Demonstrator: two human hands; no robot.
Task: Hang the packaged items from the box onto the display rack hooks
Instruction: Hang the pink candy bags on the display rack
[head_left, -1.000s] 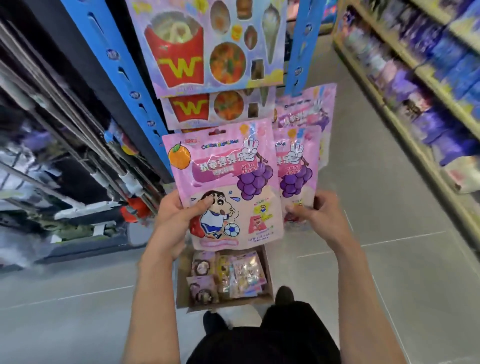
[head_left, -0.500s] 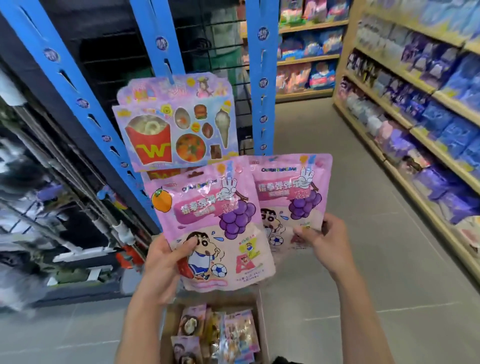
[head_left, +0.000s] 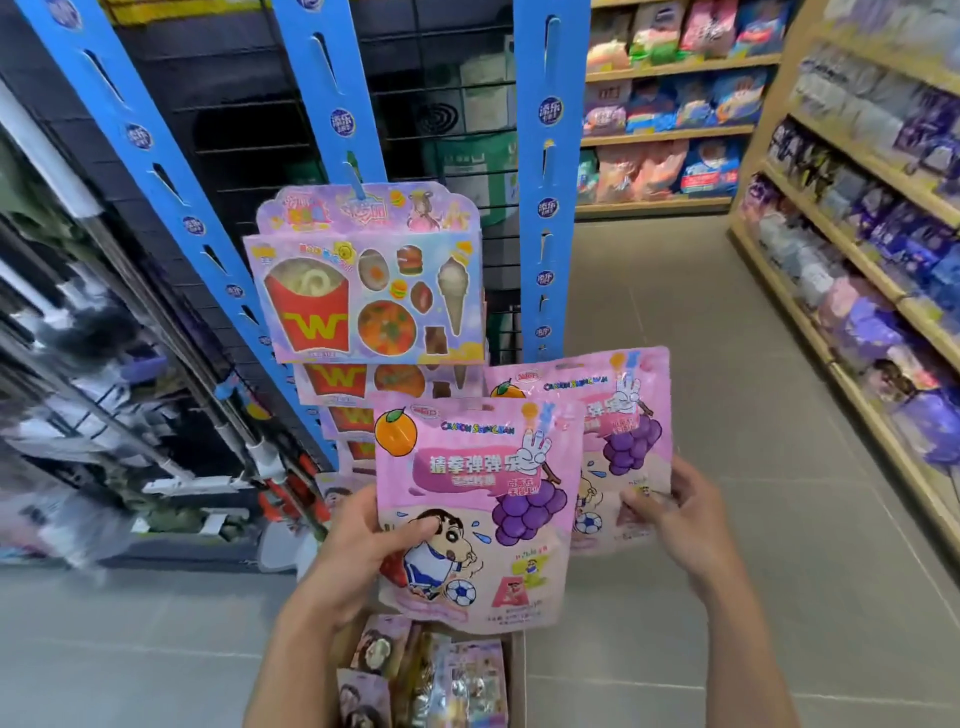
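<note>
**Pink candy bags in both hands at the blue rack**

Pink and glossy, the front bag (head_left: 475, 499) sits upright in the person's left hand (head_left: 358, 551), thumb curled over its lower left corner onto the cartoon boy, fingers behind. A second pink bag (head_left: 623, 415) of the same print stands just behind and to the right, partly covered by the first; the right hand (head_left: 675, 514) pinches its lower right edge, fingers bent round it. Both bags are held in the air in front of the rack, not on any hook.

Directly above them a toy-food blister pack (head_left: 369, 280) with a red fries carton hangs from a hook on the middle blue strip (head_left: 332, 98), with more of the same packs stacked below it. Another blue strip (head_left: 548, 171) stands to the right, black wire grid (head_left: 447, 67) between them.

On the grey floor under the hands, the cardboard box (head_left: 517, 675) is open, with small packets (head_left: 467, 680) standing inside. Wooden shelves (head_left: 857, 218) of purple and blue goods line the aisle on the right.
</note>
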